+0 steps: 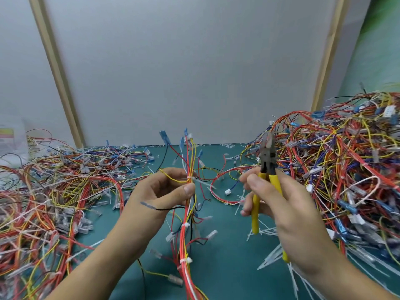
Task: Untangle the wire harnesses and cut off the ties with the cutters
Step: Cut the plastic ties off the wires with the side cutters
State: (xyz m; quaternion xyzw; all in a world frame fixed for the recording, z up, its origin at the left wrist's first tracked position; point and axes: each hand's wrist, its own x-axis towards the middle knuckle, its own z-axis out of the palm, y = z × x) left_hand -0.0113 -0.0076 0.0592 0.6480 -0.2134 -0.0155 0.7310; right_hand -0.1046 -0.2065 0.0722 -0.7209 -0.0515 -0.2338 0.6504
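The left hand (pixel 164 191) holds one harness (pixel 183 241) upright over the middle of the table (pixel 227 273). Its grip is a pinch: thumb and forefinger close on the bundle just under a white tie (pixel 188 177). Above the pinch, the red, yellow and white wires fan out towards the far edge and end in blue and clear connectors. Below it, the bundle hangs down past the near edge, bound by two more white ties. A black wire crosses the left wrist.

The right hand (pixel 281 204) is just right of the harness and apart from it. Its grip is wrapped round the yellow handles of the cutters (pixel 268 161), whose dark head points up and away. The jaws look nearly shut, though blur makes that uncertain.

A low tangle of wires (pixel 54 191) covers the table's left edge. A much taller heap (pixel 346 169) fills the right edge up to the far right corner. Cut tie ends (pixel 266 232) lie scattered on the teal surface under the right hand.
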